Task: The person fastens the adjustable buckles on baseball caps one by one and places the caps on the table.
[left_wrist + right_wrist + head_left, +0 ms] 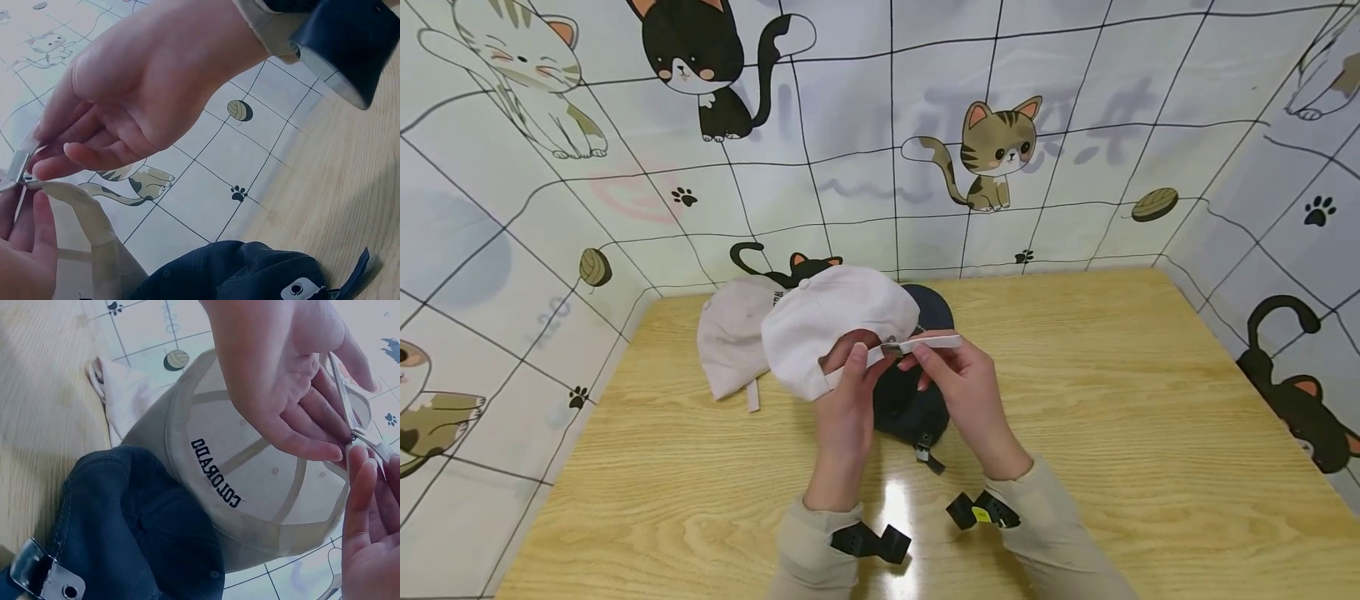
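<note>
A white baseball cap (pixel 831 312) is held up over the table with its back opening turned towards me. At that opening a pale strap (pixel 938 341) runs through a metal buckle (pixel 891 347). My left hand (pixel 842 408) pinches the strap beside the buckle, thumb on top. The right hand (pixel 970 392) grips the strap on the buckle's other side, its free end sticking out past the fingers. Close up in the left wrist view, fingers of both hands meet at the buckle (pixel 19 167). Dark COLORADO lettering (pixel 215 473) shows on the cap in the right wrist view.
Behind and below my hands lies a navy cap (pixel 910 408), its own strap and metal buckle (pixel 922 452) towards me. Left of the white cap rests a pale pinkish cap (pixel 733 333). A cat-printed cloth (pixel 865 192) encloses the wooden table (pixel 1112 433) at the back and sides.
</note>
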Demonstrator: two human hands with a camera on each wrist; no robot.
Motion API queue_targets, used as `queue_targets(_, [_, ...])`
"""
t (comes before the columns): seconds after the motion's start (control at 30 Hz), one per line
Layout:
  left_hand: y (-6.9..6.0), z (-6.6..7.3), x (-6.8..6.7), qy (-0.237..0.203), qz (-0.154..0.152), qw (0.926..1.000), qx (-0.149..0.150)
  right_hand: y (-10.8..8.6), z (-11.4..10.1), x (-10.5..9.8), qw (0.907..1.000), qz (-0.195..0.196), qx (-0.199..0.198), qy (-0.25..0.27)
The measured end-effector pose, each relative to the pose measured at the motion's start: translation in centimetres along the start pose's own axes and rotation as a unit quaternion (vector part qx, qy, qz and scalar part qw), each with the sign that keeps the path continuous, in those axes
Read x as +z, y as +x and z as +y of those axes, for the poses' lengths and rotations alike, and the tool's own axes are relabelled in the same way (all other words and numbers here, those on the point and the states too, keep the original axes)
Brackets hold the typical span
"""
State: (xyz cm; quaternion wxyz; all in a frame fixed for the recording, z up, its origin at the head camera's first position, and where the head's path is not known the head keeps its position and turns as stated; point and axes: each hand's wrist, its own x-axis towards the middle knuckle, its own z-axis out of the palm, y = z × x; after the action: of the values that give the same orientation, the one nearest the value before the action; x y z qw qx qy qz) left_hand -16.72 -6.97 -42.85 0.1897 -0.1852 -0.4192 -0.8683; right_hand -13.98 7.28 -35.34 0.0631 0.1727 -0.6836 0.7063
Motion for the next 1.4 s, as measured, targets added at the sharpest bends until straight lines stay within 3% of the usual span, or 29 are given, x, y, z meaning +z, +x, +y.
queue_targets(0.1, [-0.2,-1.3,-1.1,0.042,0.009,0.9990,-0.011,0.2,-0.2,0.0,0.9999,0.000,-0.004,-0.013])
queue_targets(0.17, [-0.3,-1.2,-0.8,0.050,0.024,0.9983,-0.017,0.4,-0.4,-0.1,0.9997,-0.002,-0.011,-0.020])
queue_targets(0.33, [-0.4,-2.9,-2.1,0.045,0.069,0.9962,-0.030,0.9,-1.0,0.1,0.9989,-0.012,-0.012,-0.044])
queue_targets(0.4, [-0.4,-4.7,-3.7,0.044,0.074,0.9960,-0.026,1.1,-1.2,0.2,0.9985,-0.014,-0.005,-0.052])
queue_targets(0.53, [-0.6,-5.3,-4.0,0.036,0.093,0.9948,-0.020,1.1,-1.1,0.4,0.9989,-0.012,0.007,-0.046])
queue_targets(0.67, [-0.7,-5.3,-4.1,0.055,0.110,0.9923,-0.012,1.0,-0.9,0.6,0.9992,0.000,0.007,-0.039])
queue_targets(0.83, [-0.6,-5.0,-4.0,0.063,0.108,0.9920,-0.013,1.0,-0.7,0.6,0.9994,0.011,0.006,-0.031])
queue_targets(0.9, [-0.6,-2.4,-1.7,0.060,0.118,0.9909,-0.025,1.1,-0.6,0.6,0.9996,0.010,0.008,-0.025])
queue_targets(1.0, [-0.5,-1.1,-0.5,0.044,0.124,0.9910,-0.026,1.2,0.0,0.5,0.9998,0.005,0.008,-0.015])
queue_targets(1.07, [-0.4,-1.0,-0.5,0.043,0.124,0.9909,-0.028,1.3,0.7,0.4,0.9999,0.004,0.005,-0.010])
queue_targets(1.13, [-0.4,-3.7,-3.0,0.035,0.113,0.9928,-0.017,1.4,1.5,0.3,1.0000,0.005,0.000,-0.001])
queue_targets(1.2, [-0.4,-5.0,-4.1,0.041,0.109,0.9930,-0.014,1.4,2.0,0.3,0.9999,0.008,-0.004,0.005])
queue_targets(1.3, [-0.5,-5.1,-4.2,0.036,0.104,0.9939,-0.012,1.4,1.7,0.5,0.9998,0.014,-0.004,0.013])
queue_targets(1.4, [-0.4,-3.3,-2.5,0.044,0.104,0.9934,-0.019,1.2,0.6,0.7,0.9997,0.015,0.003,0.018])
